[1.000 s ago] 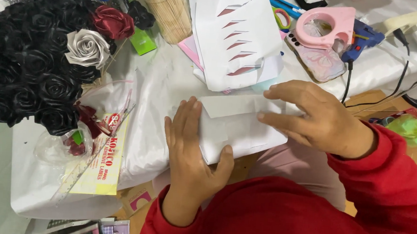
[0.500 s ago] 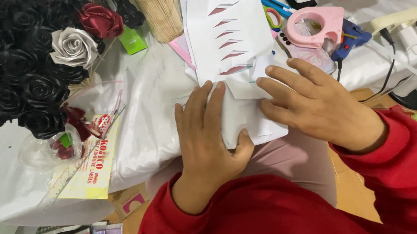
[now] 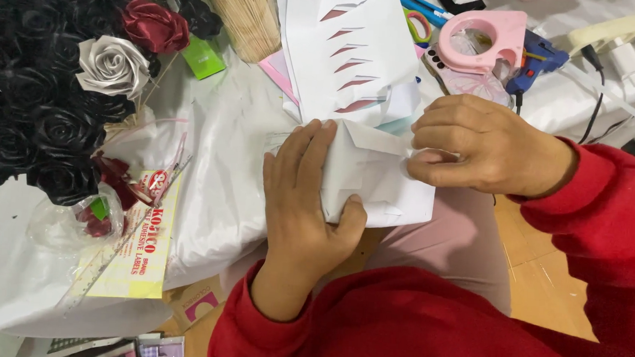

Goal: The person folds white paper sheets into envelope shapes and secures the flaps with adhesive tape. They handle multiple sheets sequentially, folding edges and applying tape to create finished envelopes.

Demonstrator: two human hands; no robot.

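Head camera looks down on a cluttered craft table draped in white cloth (image 3: pixel 214 194). A person in a red sweater works a folded white paper (image 3: pixel 376 178) at the near edge of the table, right in front of their lap. Their left hand (image 3: pixel 305 192) lies flat on the paper's left part, fingers together and stretched forward, the thumb hooked under the near edge so the sheet is pinned between thumb and palm. Their right hand (image 3: pixel 481 144) is curled over the paper's right end, fingertips bunched together and pinching a fold there.

Just beyond the paper lies a stack of white sheets (image 3: pixel 355 48) with slanted slits cut in them that show pink beneath. To the right of those sit a pink tape dispenser (image 3: pixel 484 38) and a blue glue gun (image 3: pixel 538 56), with scissors (image 3: pixel 419 19) behind. A holder full of wooden sticks (image 3: pixel 243 12) stands at the far edge. Off to the left is a bouquet of black fabric roses (image 3: pixel 35 102), with one silver rose (image 3: pixel 111 63) and one dark red rose (image 3: pixel 154 27) among them. A yellow label packet (image 3: pixel 141 241) and a clear ruler (image 3: pixel 118 247) lie near the table's left front.
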